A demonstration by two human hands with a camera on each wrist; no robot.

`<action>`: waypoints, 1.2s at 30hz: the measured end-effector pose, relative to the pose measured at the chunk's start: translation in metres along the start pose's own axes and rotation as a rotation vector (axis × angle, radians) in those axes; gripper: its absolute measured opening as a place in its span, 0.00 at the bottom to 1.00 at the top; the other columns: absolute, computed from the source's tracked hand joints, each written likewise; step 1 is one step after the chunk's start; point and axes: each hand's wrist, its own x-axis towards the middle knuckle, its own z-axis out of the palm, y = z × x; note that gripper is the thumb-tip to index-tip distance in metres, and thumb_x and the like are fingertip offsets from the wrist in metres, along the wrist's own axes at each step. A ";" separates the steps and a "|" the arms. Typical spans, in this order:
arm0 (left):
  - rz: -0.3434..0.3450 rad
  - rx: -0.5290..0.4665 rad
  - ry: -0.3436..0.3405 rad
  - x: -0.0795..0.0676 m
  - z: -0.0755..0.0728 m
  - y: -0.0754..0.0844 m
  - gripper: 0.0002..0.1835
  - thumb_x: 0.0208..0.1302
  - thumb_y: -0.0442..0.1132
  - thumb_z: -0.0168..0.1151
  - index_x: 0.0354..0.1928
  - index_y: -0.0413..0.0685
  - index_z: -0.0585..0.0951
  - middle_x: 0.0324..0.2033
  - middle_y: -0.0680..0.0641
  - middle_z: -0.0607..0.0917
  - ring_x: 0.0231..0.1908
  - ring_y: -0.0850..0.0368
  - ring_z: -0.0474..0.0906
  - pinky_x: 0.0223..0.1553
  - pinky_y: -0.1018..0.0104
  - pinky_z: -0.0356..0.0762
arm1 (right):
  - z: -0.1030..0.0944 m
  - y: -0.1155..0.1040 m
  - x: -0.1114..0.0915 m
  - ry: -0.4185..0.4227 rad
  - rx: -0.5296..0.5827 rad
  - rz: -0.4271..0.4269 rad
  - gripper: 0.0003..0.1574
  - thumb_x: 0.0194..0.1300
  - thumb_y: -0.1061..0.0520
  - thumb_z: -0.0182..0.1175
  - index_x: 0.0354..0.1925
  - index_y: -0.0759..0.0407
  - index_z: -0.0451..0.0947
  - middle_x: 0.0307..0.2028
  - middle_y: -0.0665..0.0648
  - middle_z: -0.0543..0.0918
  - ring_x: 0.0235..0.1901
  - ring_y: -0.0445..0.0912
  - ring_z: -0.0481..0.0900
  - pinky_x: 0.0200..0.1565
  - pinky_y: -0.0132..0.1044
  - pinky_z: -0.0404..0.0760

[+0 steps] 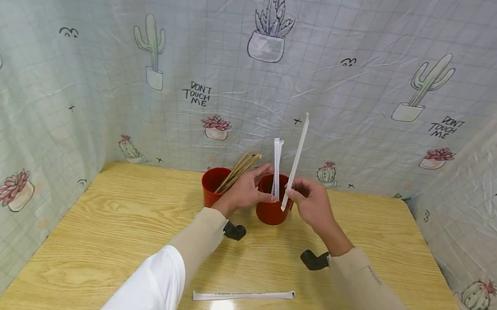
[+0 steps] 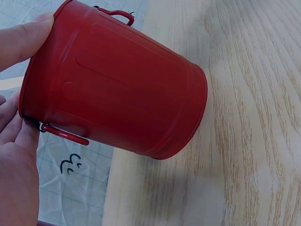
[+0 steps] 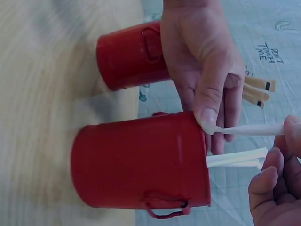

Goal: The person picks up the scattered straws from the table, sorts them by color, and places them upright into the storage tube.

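Note:
Around the rim of a small red bucket (image 1: 270, 216), my left hand (image 1: 246, 191) has its thumb on the near side and fingers on the far side, as the left wrist view shows. My right hand (image 1: 314, 204) pinches a white paper-wrapped straw (image 1: 298, 154) near its lower part, upright at the bucket's mouth. In the right wrist view, the straw's lower end (image 3: 225, 130) meets the left thumb at the rim. Other white wrapped straws (image 1: 276, 162) stand inside this bucket. Its wire-hung side handle (image 3: 167, 212) shows in that view.
A second red bucket (image 1: 209, 192) stands to the left, holding several brown-wrapped sticks (image 1: 240, 171). Another white wrapped straw (image 1: 243, 295) lies on the wooden table (image 1: 127, 244) in front. A printed curtain (image 1: 189, 37) hangs behind and at both sides.

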 end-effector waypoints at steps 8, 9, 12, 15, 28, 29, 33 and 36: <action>-0.007 -0.009 -0.006 0.001 0.001 0.000 0.53 0.60 0.33 0.76 0.83 0.43 0.55 0.78 0.45 0.68 0.79 0.44 0.63 0.79 0.49 0.63 | -0.003 -0.006 0.020 0.057 -0.083 0.065 0.09 0.75 0.64 0.61 0.48 0.68 0.83 0.39 0.66 0.85 0.38 0.57 0.79 0.39 0.35 0.82; -0.004 -0.010 -0.005 0.001 0.001 0.000 0.53 0.60 0.33 0.76 0.83 0.43 0.55 0.78 0.45 0.69 0.79 0.45 0.63 0.79 0.49 0.63 | -0.003 -0.007 0.022 0.067 -0.100 0.066 0.09 0.75 0.63 0.61 0.48 0.68 0.83 0.39 0.66 0.85 0.38 0.55 0.79 0.40 0.35 0.81; 0.006 -0.014 -0.005 0.002 0.001 0.000 0.53 0.60 0.33 0.76 0.83 0.43 0.55 0.78 0.44 0.69 0.79 0.45 0.63 0.79 0.50 0.63 | -0.004 -0.007 0.028 0.087 -0.122 0.059 0.10 0.75 0.64 0.61 0.48 0.69 0.83 0.40 0.67 0.86 0.38 0.53 0.79 0.43 0.36 0.80; 0.007 -0.017 -0.005 0.002 0.001 0.000 0.53 0.60 0.32 0.76 0.83 0.43 0.55 0.78 0.44 0.69 0.79 0.45 0.63 0.79 0.50 0.63 | -0.003 -0.003 0.031 0.088 -0.130 0.058 0.10 0.74 0.64 0.61 0.48 0.70 0.83 0.39 0.67 0.86 0.37 0.52 0.79 0.40 0.35 0.80; 0.012 -0.010 -0.009 0.001 0.002 -0.003 0.53 0.60 0.32 0.76 0.83 0.43 0.55 0.78 0.44 0.69 0.79 0.45 0.63 0.79 0.49 0.65 | 0.007 0.017 0.032 0.063 -0.211 0.090 0.15 0.72 0.63 0.63 0.54 0.69 0.82 0.44 0.68 0.87 0.41 0.56 0.82 0.40 0.40 0.82; 0.009 -0.007 -0.006 0.000 0.001 -0.003 0.53 0.60 0.33 0.76 0.83 0.44 0.55 0.78 0.44 0.69 0.79 0.45 0.63 0.78 0.49 0.65 | 0.008 0.018 0.032 0.064 -0.225 0.099 0.18 0.72 0.62 0.64 0.57 0.69 0.81 0.47 0.69 0.87 0.42 0.56 0.82 0.41 0.41 0.83; 0.000 0.010 -0.001 -0.001 0.001 -0.003 0.53 0.60 0.33 0.76 0.83 0.45 0.55 0.78 0.45 0.69 0.79 0.45 0.63 0.78 0.48 0.65 | 0.009 0.019 0.026 0.093 -0.257 0.119 0.24 0.72 0.61 0.64 0.63 0.69 0.77 0.55 0.70 0.84 0.47 0.59 0.82 0.42 0.42 0.83; 0.000 0.013 0.001 -0.001 0.001 -0.002 0.53 0.61 0.33 0.76 0.83 0.45 0.55 0.78 0.45 0.69 0.79 0.44 0.63 0.79 0.48 0.64 | 0.010 0.018 0.017 0.130 -0.213 0.107 0.22 0.71 0.62 0.65 0.60 0.69 0.79 0.54 0.70 0.84 0.45 0.58 0.82 0.39 0.37 0.81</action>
